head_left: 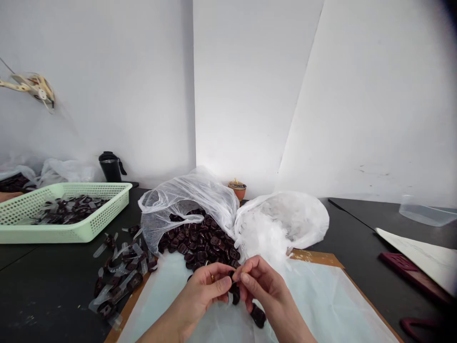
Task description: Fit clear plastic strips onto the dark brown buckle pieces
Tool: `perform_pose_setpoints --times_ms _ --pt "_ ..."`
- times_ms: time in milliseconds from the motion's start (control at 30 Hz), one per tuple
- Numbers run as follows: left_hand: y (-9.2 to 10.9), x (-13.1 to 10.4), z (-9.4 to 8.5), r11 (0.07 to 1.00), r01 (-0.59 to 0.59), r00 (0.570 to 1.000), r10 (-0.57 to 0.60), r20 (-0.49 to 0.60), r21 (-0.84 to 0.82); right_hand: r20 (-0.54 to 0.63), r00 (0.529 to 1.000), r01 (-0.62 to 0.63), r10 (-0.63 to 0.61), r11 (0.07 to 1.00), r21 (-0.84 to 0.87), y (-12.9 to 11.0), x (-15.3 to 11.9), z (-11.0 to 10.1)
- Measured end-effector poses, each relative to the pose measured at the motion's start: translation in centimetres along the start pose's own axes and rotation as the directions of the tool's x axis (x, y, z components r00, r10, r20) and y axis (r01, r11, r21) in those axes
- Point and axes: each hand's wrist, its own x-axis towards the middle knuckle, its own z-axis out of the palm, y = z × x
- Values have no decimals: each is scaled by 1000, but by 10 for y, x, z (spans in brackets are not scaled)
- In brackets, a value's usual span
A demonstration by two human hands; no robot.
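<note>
My left hand (pixel 211 284) pinches a small dark brown plastic piece (pixel 231 275) between thumb and fingers. Close against it, my right hand (pixel 260 282) has thumb and index finger pressed together; what lies between them is hidden. A glossy dark brown piece (pixel 258 315) lies below my right hand, and another (pixel 235 296) shows between the hands. Beyond them, a pile of dark brown pieces (pixel 200 240) spills from a clear plastic bag (pixel 189 190). Right of it, a white bag (pixel 312 214) holds translucent strips (pixel 267 236).
Pieces with clear strips attached (pixel 123 271) are heaped at left. A pale green basket (pixel 107 216) holds more. A black tumbler (pixel 110 166) and small orange pot (pixel 238 189) stand near the wall. Pale sheeting (pixel 321 305) covers the work spot; maroon parts (pixel 403 264) lie right.
</note>
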Motion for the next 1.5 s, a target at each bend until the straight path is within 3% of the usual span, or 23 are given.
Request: perform_pose_setpoints --times_ms 133,300,467,700,867,1067,1300,1500 --pt "-3 1 -1 999 -25 999 26 46 -24 10 998 -66 65 996 67 0 1 -1" --pt "-4 1 1 999 -13 999 14 33 -29 8 982 -187 187 979 78 0 1 -7" --pt "-8 2 3 999 -16 1000 17 -17 45 -68 973 -213 219 974 80 1 5 -8" --pt "-14 4 2 962 -112 994 106 36 248 -92 966 -235 240 970 60 -4 5 -9" --pt "-13 4 3 909 -183 982 187 26 374 -107 978 -177 181 983 48 -1 4 -9" --pt "-10 2 6 879 -254 963 268 23 403 -194 974 -118 121 993 28 5 4 -5" --pt "-11 3 6 875 -267 955 295 -8 404 -181 970 -150 165 984 95 1 4 -2" --pt "-6 0 9 844 -286 936 347 -56 454 -103 975 -188 196 979 84 -8 -1 -2"
